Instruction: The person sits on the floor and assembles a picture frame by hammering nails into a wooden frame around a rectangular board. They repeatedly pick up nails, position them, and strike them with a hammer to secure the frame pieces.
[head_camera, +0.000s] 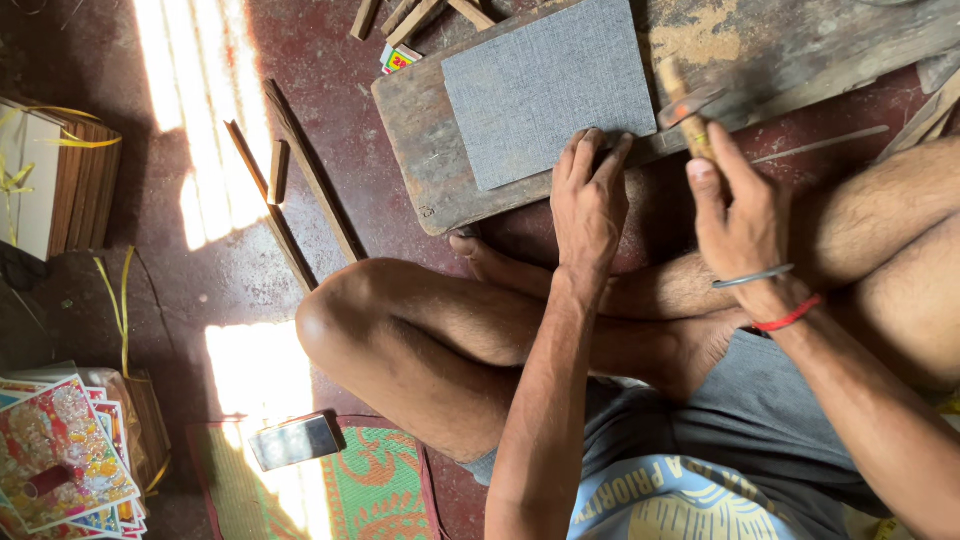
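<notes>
Both my hands work at the near edge of the wooden board (420, 170) on the floor: my left hand (588, 205) presses flat, fingers spread narrow, on the grey panel's (545, 90) near edge, while my right hand (738, 215) grips a small hammer (685, 105) (handle pointing away), just right of the panel's corner.

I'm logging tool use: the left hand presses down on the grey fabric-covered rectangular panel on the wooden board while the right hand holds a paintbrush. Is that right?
Not quite. In the head view the right hand holds a small wooden-handled hammer, not a paintbrush. The left hand does press on the grey fabric-covered rectangular panel lying on the worn wooden board.
</notes>
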